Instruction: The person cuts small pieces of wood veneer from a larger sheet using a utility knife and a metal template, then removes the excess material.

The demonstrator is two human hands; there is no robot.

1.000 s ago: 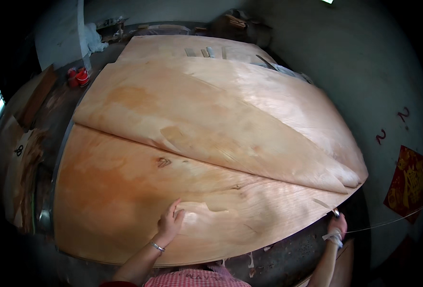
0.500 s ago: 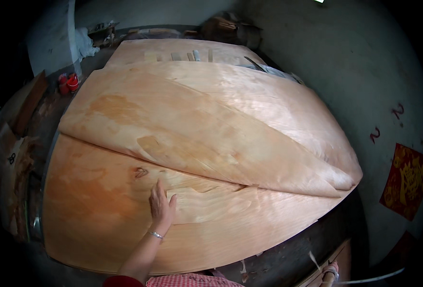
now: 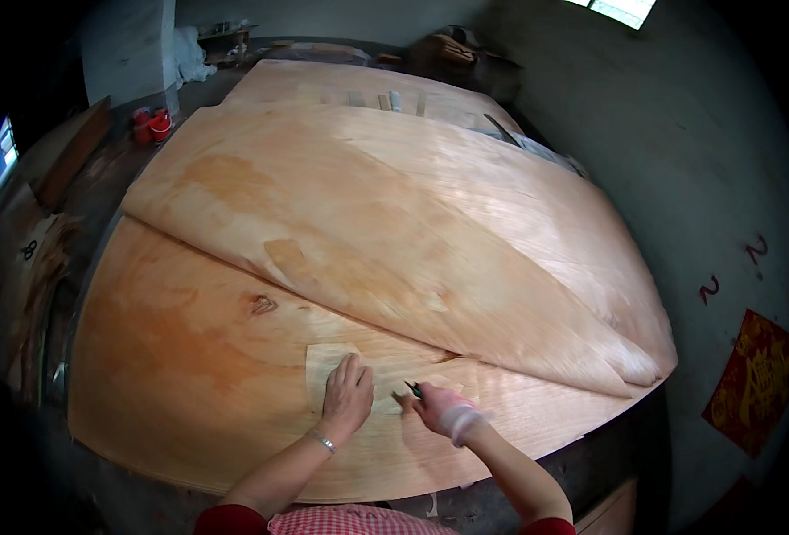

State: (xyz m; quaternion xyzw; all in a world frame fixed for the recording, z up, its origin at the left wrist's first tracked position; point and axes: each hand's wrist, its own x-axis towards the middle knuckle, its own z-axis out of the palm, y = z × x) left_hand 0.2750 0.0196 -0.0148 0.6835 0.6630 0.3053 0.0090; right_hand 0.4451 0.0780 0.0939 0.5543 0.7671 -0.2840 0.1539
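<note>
A wide sheet of thin wood veneer (image 3: 172,357) lies in front of me, and a second sheet (image 3: 341,241) is folded back across it in a long loose roll. My left hand (image 3: 348,392) rests on a pale rectangular veneer piece (image 3: 320,366) on the near sheet, fingers close together and laid down on it. To the right, my right hand (image 3: 443,410) grips a slim dark-green pointed tool (image 3: 415,390), perhaps a knife; motion blur hides its exact kind. Its tip is just above the veneer. A whitish wrap (image 3: 463,423) covers the right wrist.
Strips and flat tools (image 3: 394,102) lie on the stack at the back, with a long dark blade-like tool (image 3: 500,129) at its right. Red buckets (image 3: 158,125) stand at far left. Scissors (image 3: 28,250) lie on veneer scraps at left. A wall (image 3: 680,169) runs along the right.
My right hand has come up from the lower right edge to the veneer, holding the dark-green tool. My left hand has shifted right, and its fingers are closer together. The view has tilted.
</note>
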